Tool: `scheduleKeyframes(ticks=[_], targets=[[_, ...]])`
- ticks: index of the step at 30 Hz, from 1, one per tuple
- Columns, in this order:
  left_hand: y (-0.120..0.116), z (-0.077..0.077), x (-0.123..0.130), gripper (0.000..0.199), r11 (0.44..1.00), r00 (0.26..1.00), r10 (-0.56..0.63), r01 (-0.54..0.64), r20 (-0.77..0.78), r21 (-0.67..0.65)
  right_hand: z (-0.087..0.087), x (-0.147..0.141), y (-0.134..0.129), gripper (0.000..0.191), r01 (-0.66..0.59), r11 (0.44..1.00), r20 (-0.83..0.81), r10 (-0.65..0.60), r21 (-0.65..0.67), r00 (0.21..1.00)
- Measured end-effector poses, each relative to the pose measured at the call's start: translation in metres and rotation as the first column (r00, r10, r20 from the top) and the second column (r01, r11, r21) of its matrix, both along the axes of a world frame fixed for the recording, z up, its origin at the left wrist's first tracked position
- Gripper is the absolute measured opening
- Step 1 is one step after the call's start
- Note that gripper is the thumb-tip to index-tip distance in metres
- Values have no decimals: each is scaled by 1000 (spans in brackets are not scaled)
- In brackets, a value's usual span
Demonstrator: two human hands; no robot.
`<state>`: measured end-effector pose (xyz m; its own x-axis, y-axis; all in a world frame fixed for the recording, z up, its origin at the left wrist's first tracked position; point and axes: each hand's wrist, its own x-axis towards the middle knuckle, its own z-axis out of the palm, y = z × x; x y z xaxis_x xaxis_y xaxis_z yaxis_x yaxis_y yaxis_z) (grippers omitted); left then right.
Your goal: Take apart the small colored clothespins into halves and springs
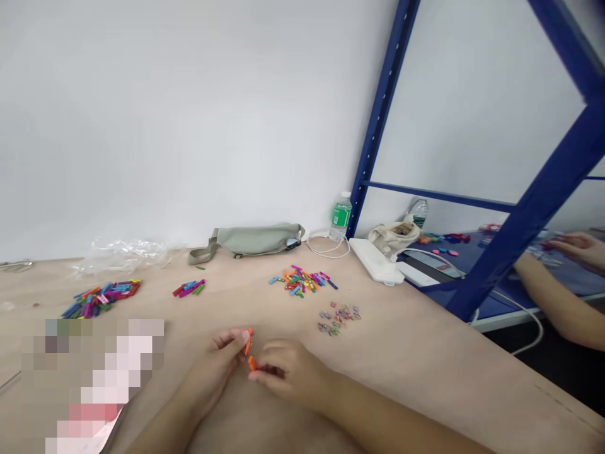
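Two hands pinch small orange peg bits over a table.
The left hand grips one orange bit in its fingertips, and the right hand grips another orange bit. They are near the table's near edge. Farther off lie colored pegs and a small heap of tiny bits. A co-worker's hand reaches far right.

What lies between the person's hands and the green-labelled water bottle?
In the head view, beyond the left hand and right hand, a loose pile of small multicoloured clothespins lies on the wooden tabletop, then a white cable beside the bottle.
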<state>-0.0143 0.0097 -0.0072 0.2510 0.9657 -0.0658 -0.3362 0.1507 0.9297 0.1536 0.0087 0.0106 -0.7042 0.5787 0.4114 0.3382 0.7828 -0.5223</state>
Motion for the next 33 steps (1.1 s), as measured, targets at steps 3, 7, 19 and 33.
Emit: scheduleKeyframes(ticks=[3, 7, 19, 33], targets=[[3, -3, -3, 19, 996, 996, 91, -91, 3, -16, 1, 1, -2, 16, 44, 999, 35, -44, 25, 998], [4, 0, -2, 20, 994, 994, 110, -109, 28, -19, 7, 9, 3, 15, 219, 975, 63, -221, 45, 973], [4, 5, -2, 30, 996, 989, 81, -75, 126, -55, 47, 31, 67, 31, 564, 823, 185, -567, 73, 803], [-6, 9, 4, 23, 986, 979, -110, 128, -170, 104, 15, 3, -13, 21, 164, 959, -11, -171, -232, 985]])
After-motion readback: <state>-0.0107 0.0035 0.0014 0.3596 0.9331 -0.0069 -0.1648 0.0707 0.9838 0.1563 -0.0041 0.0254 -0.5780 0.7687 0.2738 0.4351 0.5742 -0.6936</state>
